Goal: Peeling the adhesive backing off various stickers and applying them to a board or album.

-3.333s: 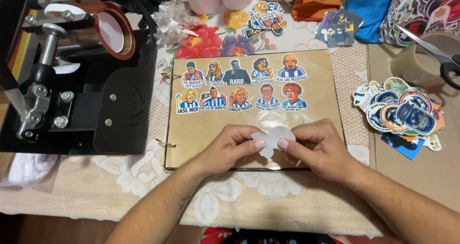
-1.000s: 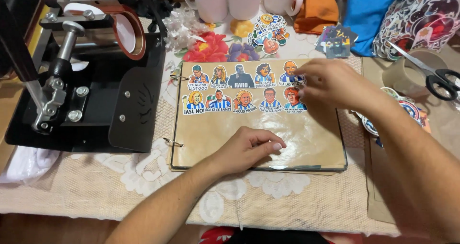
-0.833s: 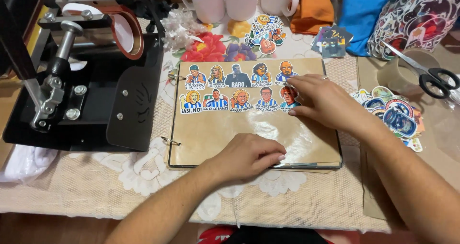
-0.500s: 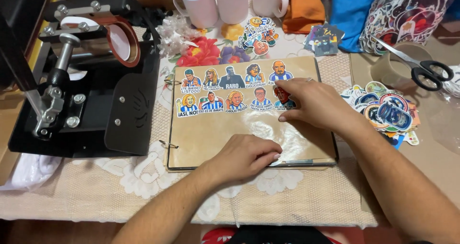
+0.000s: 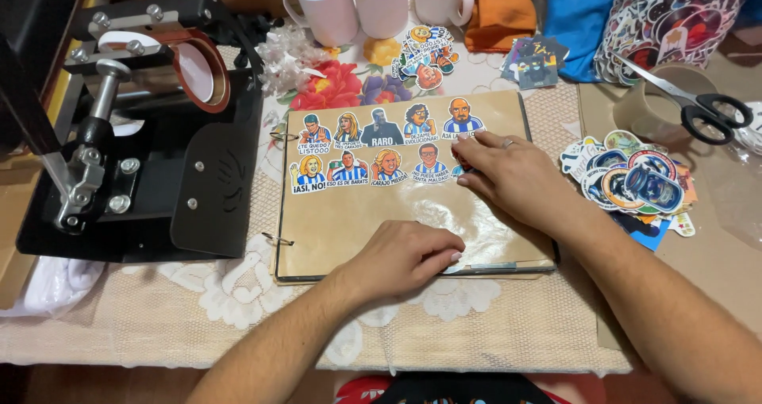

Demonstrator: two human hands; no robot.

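Fingers of the right hand [image 5: 512, 178] lie extended and close together, palm down, their tips pressing on a sticker at the right end of the lower sticker row; they grip nothing, and the sticker is almost wholly hidden beneath them. Fingers of the left hand [image 5: 409, 257] are loosely curled, knuckles up, resting flat on the lower edge of the album page [image 5: 357, 229] without grasping it. This brown page, covered with a glossy clear film, lies at the centre of the lace tablecloth [image 5: 198, 325]. Two rows of cartoon portrait stickers [image 5: 381, 150] occupy its upper part, at 12 o'clock from the left hand. At 9 o'clock from the page stands a black mug press [image 5: 151, 158]. At 12 o'clock stand white mugs [image 5: 373, 3]. At 3 o'clock, just beside the right wrist, lies a heap of round stickers [image 5: 631, 186]; at 2 o'clock, scissors [image 5: 690, 102] rest on a tape roll [image 5: 659, 106].
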